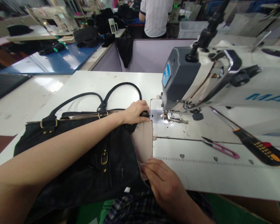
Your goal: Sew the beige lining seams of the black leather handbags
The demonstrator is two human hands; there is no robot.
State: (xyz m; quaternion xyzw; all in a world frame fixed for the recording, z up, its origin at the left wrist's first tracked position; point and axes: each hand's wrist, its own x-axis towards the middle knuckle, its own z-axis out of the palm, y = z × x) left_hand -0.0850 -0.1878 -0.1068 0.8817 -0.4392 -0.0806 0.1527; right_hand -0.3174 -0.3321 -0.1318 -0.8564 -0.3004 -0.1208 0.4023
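Head view: black handbag (pixel 88 183) on the desk (pixel 200 177), left of the sewing machine (pixel 183 77), long axis side to side. Beige lining (pixel 143 140) exposed at its right end, raw edge running far to near. Left hand (pixel 136 112), nearer the presser foot (pixel 176 119), fingers clamped on the bag's far corner; right hand (pixel 164 182), fingers pinching the lining's near end, layers hard to make out.

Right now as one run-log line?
left hand: at upper end of beige lining; right hand: pinching its lower end; black bag: left of sewing machine; snips: on table
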